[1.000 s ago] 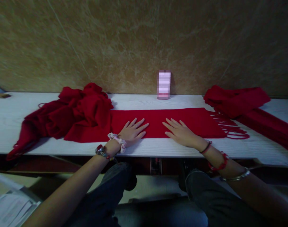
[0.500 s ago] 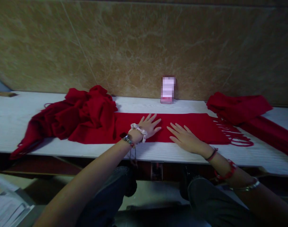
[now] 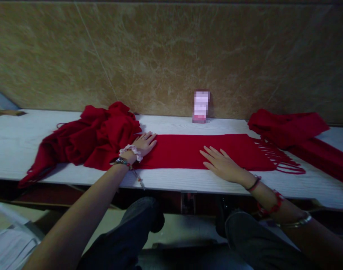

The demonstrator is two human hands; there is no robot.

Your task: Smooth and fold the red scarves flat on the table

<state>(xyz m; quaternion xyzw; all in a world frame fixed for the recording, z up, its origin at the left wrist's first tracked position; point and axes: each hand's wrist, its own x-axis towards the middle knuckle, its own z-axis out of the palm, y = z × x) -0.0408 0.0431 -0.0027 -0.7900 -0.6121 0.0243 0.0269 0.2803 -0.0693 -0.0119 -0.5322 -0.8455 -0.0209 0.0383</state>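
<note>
A red scarf (image 3: 179,152) lies flat along the white table, its fringe spread out at the right end. My left hand (image 3: 144,145) rests palm down on the scarf's left part, fingers stretched, beside a crumpled heap of red cloth (image 3: 95,135). Whether that heap belongs to the same scarf I cannot tell. Farther right, my right hand (image 3: 220,163) lies flat on the scarf near its front edge, with the fingers extended. Neither hand grips anything.
Another red cloth (image 3: 295,129) lies bunched at the right, trailing toward the table's front edge. A phone-like object (image 3: 201,107), pixelated, leans on the brown marbled wall (image 3: 171,56) behind. The white table (image 3: 171,180) is narrow, with my knees at its front edge.
My left hand has slid leftward over the scarf, from near my right hand to the edge of the crumpled heap. My right hand has stayed in place.
</note>
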